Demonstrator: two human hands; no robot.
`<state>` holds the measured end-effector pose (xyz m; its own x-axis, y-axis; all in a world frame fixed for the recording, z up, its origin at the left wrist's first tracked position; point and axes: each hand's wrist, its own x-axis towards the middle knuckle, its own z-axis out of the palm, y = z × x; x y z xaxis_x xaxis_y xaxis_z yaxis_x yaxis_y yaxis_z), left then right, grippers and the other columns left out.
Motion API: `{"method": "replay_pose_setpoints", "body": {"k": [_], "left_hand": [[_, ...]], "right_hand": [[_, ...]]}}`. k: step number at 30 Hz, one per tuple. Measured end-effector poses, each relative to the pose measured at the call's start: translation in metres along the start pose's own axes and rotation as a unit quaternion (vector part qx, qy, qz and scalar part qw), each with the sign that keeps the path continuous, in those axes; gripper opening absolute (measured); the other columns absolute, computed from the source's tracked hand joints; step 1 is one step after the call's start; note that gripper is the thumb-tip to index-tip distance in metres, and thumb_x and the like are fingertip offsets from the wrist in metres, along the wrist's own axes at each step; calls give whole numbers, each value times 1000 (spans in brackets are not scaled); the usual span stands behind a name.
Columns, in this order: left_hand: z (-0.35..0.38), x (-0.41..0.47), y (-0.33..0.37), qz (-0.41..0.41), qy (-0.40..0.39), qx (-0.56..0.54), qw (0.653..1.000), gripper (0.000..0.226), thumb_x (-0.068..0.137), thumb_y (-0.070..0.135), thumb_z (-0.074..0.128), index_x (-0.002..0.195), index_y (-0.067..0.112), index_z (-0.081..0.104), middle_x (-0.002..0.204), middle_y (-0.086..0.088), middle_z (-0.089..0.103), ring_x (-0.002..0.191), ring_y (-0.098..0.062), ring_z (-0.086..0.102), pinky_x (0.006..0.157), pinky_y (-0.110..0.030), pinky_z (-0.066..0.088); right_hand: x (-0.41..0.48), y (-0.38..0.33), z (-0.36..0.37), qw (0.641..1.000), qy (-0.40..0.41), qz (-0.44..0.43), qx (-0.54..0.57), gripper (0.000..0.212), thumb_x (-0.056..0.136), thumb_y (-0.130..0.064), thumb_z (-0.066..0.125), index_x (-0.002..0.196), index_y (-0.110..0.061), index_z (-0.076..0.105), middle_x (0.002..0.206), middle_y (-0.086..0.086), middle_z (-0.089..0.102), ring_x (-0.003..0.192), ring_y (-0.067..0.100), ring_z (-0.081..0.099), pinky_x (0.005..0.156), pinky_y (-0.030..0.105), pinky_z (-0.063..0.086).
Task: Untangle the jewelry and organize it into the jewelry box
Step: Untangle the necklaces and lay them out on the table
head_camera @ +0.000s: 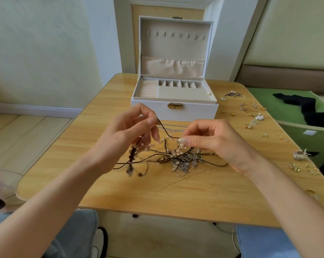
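Aloft, left hand (124, 133), right (215, 140), pinching jewelry (183, 162)

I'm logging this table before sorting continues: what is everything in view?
jewelry box: one, white, open, table's far middle
table: one, light wood, under everything
tangle: one, dark cords with silver chains, table centre
dark cord: one, blackish, from tangle up to left grip
bead strand: one, pearly, above tangle
laid-out chains: few, silver, just before box
loose small jewelry: many, gold and silver, table's right side
cloth: one, black, on green surface at right
left grip: one, bare hand, pinches dark cord
right grip: one, bare hand, pinches bead strand
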<state>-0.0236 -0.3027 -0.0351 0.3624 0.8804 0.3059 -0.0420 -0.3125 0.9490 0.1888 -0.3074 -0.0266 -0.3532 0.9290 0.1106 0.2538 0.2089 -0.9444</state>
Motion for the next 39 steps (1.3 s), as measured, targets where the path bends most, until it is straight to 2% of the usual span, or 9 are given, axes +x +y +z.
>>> {"method": "replay_pose_setpoints", "body": {"k": [5, 10, 13, 17, 21, 24, 29, 34, 39], "left_hand": [[-4, -1, 2, -17, 12, 24, 999, 12, 90, 23, 56, 80, 16, 53, 69, -4, 64, 51, -14, 49, 41, -16, 31], [-1, -1, -1, -79, 37, 46, 995, 15, 88, 24, 52, 84, 9, 52, 61, -6, 63, 47, -16, 54, 36, -19, 32], [1, 0, -3, -131, 32, 37, 990, 14, 93, 17, 49, 87, 6, 53, 59, -7, 63, 46, -17, 58, 35, -18, 35], [5, 0, 0, -189, 8, -43, 981, 14, 95, 15, 45, 88, 4, 51, 60, -9, 65, 49, -19, 64, 36, -18, 41], [7, 0, 4, -223, -10, -125, 967, 13, 97, 12, 40, 89, 5, 47, 73, -18, 70, 61, -23, 70, 46, -23, 53], [7, 1, 5, -227, -12, -155, 961, 13, 97, 13, 39, 92, 5, 48, 80, -22, 71, 67, -27, 71, 54, -30, 58], [6, 2, 3, -219, -9, -144, 965, 14, 95, 15, 41, 89, 7, 51, 85, -21, 71, 71, -27, 71, 63, -35, 59], [1, 1, -3, -189, -4, -23, 982, 17, 80, 20, 59, 89, 6, 60, 78, -10, 70, 63, -20, 67, 57, -27, 56], [9, -2, -4, -189, -75, 20, 979, 31, 69, 17, 66, 96, 5, 55, 78, -11, 71, 57, -17, 65, 49, -24, 52]], "right_hand": [[1, 1, -5, 995, 15, 3, 101, 17, 71, -15, 74, 72, -10, 58, 62, -3, 64, 53, 12, 56, 48, 17, 40], [2, 3, -10, 986, 31, -17, 161, 6, 73, -15, 60, 69, -14, 55, 81, 8, 70, 75, 12, 60, 70, 25, 44], [1, 4, -8, 987, -4, -13, 163, 6, 75, -11, 57, 74, -12, 51, 83, 12, 71, 71, 21, 61, 64, 29, 44], [1, 7, -1, 998, -36, -17, 52, 13, 74, -10, 59, 87, -10, 59, 83, 10, 71, 75, 21, 63, 65, 26, 49], [1, 10, 11, 994, -23, -65, -87, 19, 73, -17, 59, 88, -21, 68, 88, -8, 68, 86, 10, 60, 74, 23, 43], [0, 8, 17, 991, -26, -83, -105, 19, 72, -21, 65, 90, -24, 67, 86, -11, 65, 80, 5, 57, 70, 18, 42], [2, 16, 27, 982, -5, -109, -153, 12, 68, -23, 73, 71, -23, 61, 74, -13, 54, 67, 1, 48, 63, 15, 37], [3, 7, 14, 993, -3, -103, -51, 8, 72, -23, 71, 69, -16, 68, 74, -3, 64, 71, 18, 55, 66, 35, 42], [3, 2, 15, 995, -1, -88, 52, 9, 74, -21, 67, 74, -12, 68, 69, -6, 65, 70, 7, 56, 69, 16, 45]]}}
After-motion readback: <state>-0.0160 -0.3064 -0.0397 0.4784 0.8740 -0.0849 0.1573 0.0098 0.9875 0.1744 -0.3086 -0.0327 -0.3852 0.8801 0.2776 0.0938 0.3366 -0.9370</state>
